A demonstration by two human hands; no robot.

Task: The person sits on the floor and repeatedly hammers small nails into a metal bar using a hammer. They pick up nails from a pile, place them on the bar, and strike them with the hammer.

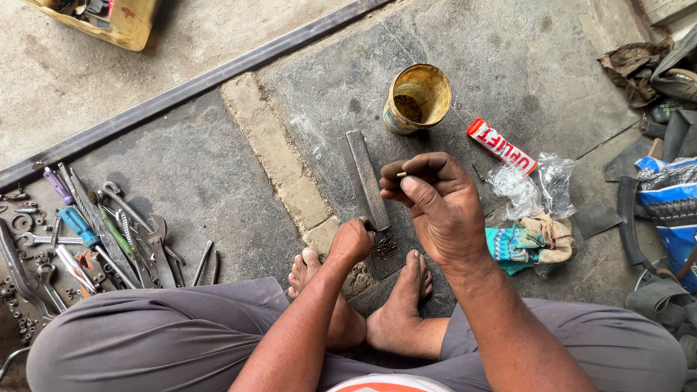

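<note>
Steel bar (pixel 365 178) gripped by left hand (pixel 351 241), nail (pixel 401 174) pinched in right hand (pixel 435 207)

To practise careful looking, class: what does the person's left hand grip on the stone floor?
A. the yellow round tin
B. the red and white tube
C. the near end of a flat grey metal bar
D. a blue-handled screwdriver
C: the left hand closes on the near end of the flat grey metal bar, beside a heap of small nails.

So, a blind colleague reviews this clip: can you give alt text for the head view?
A seated barefoot person's left hand grips a flat metal bar on the stone floor, while the right hand pinches a small nail. A yellow tin stands beyond; tools lie left.
</note>
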